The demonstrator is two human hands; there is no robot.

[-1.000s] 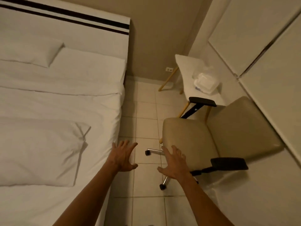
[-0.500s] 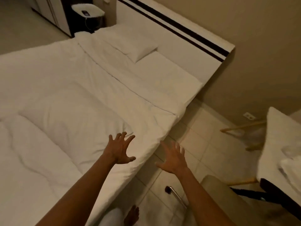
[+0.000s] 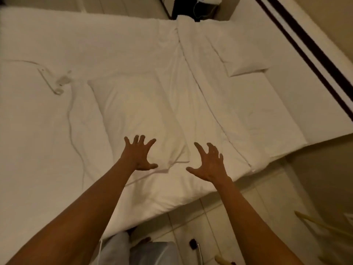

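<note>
A bed with a white duvet [image 3: 47, 131] fills most of the head view. A white pillow [image 3: 137, 109] lies on top of the duvet near the bed's near edge. My left hand [image 3: 139, 154] hovers over the pillow's near end, fingers spread, holding nothing. My right hand [image 3: 209, 163] is stretched out beside it over the duvet, fingers spread and slightly bent, also holding nothing. A second pillow [image 3: 240, 56] lies by the headboard [image 3: 305, 60], which is white with dark stripes.
A white cable with a charger [image 3: 57, 81] lies on the duvet at the left. A dark nightstand [image 3: 191, 6] stands past the bed's far corner. Tiled floor [image 3: 219, 217] runs along the near side, with a chair caster [image 3: 193, 243] and my legs below.
The view has swung left from the chair and floor to the bed. Both hands, still spread, have moved from beside the bed's edge to above the pillow and duvet.
</note>
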